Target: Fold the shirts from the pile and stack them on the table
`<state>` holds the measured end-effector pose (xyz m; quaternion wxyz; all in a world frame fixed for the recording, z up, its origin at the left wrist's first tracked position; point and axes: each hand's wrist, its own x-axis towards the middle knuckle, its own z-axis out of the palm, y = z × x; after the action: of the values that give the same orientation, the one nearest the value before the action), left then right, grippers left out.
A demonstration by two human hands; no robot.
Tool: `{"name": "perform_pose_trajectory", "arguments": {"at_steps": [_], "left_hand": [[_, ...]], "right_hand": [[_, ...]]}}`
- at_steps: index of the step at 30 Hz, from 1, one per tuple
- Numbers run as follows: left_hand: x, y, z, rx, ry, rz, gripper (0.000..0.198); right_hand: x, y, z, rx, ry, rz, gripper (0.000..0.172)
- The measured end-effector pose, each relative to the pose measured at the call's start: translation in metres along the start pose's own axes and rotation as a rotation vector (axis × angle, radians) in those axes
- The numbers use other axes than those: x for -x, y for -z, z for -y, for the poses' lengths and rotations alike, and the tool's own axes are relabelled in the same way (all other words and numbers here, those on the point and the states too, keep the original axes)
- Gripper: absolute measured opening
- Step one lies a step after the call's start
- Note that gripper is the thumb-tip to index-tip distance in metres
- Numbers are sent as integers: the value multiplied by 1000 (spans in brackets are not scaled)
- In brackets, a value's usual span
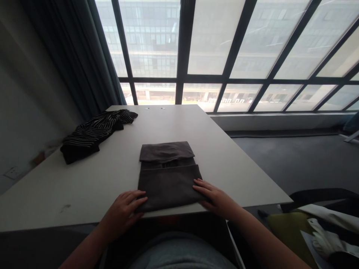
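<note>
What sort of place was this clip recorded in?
Probably an office-type room: a plain white table, large black-framed windows facing another building, and a long dark curtain.

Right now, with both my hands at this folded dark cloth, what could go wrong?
The folded dark cloth lies close to the near edge of the white table, so a tug toward you might drag it over. Its far and near flaps don't meet, so uneven pressure from your left hand and right hand, at opposite sides, could skew the folds.
</note>
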<state>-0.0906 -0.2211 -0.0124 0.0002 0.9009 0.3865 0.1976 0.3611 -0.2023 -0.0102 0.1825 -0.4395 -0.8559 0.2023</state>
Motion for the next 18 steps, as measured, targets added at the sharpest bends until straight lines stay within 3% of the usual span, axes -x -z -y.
{"name": "perform_pose_trajectory", "arguments": {"at_steps": [7,11,15,18], "left_hand": [[-13,7,-11,-12,-96,-95,43],[-16,0,-12,-25,-28,-119,44],[-21,2,-5,47,-5,-14,46],[-23,6,-2,55,-43,-41,38]], "right_hand": [[-1,-10,1,124,87,-182,57],[-2,-11,2,143,69,-264,59],[-4,-10,0,68,45,-275,40],[-4,-3,2,4,-5,-254,25]]}}
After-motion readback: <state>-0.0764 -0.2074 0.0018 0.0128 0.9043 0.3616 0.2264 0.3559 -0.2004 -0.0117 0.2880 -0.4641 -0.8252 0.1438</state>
